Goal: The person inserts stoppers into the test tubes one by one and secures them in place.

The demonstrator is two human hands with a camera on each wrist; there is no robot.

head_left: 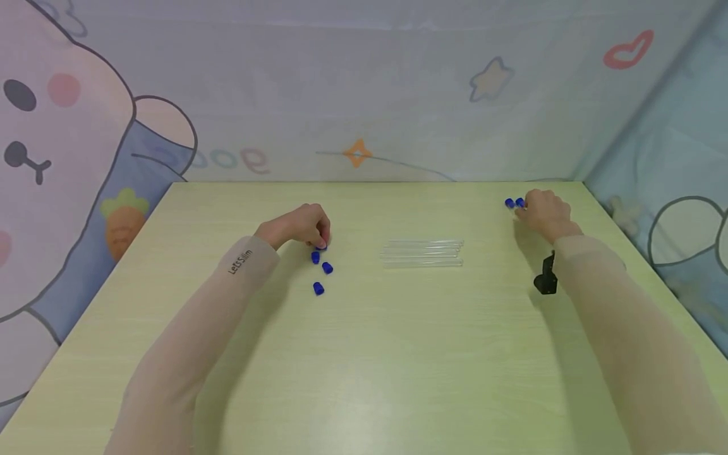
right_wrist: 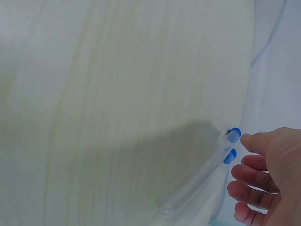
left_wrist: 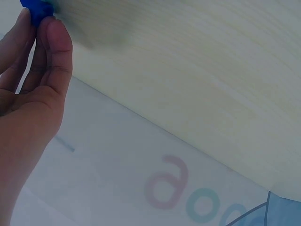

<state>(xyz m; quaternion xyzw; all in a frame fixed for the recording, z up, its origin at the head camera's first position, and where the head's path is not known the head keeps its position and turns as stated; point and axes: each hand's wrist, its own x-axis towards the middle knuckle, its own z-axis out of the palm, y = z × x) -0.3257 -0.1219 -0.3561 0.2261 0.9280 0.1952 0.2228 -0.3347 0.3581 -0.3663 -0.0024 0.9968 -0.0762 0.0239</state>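
My left hand (head_left: 300, 225) pinches a small blue cap (left_wrist: 41, 12) between thumb and fingertips, low over the table. Three loose blue caps, the closest of them a cap (head_left: 315, 257) just below the fingers, lie on the near side of this hand. At the back right, my right hand (head_left: 546, 212) is beside two clear tubes with blue ends. In the right wrist view, the thumb tip is right at one blue end (right_wrist: 234, 135), and the other blue end (right_wrist: 230, 156) lies alongside. The other fingers are loosely bent with nothing between them.
Several clear tubes (head_left: 423, 253) lie side by side in the middle of the pale wooden table (head_left: 364, 354). A black bracket (head_left: 546, 281) hangs at the right wrist. Behind the table's back edge rises a printed cloth (head_left: 318, 82).
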